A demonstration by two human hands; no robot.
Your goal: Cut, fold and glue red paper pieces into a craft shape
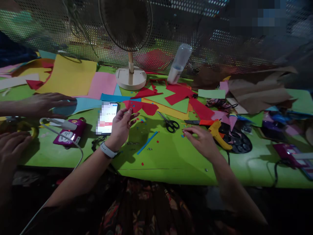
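Observation:
My left hand (121, 125), with a pale watch band at its wrist, hovers over the green table beside a phone (111, 119). Its fingers are curled, thumb and forefinger close together near red paper (149, 108); anything between them is too small to make out. My right hand (201, 138) has thumb and forefinger pinched above tiny red and blue paper bits (183, 135); what they hold is unclear. Between the hands lie black-handled scissors (171, 125) and a narrow blue paper strip (148, 143). Just beyond my right hand rests a yellow glue gun (216, 133).
A fan (131, 78) and a tilted clear bottle (179, 63) stand at the back mesh. Another person's hand (52, 103) rests on paper at left, near a purple power box (70, 133). At right are a black tray (241, 142) and brown paper (261, 86).

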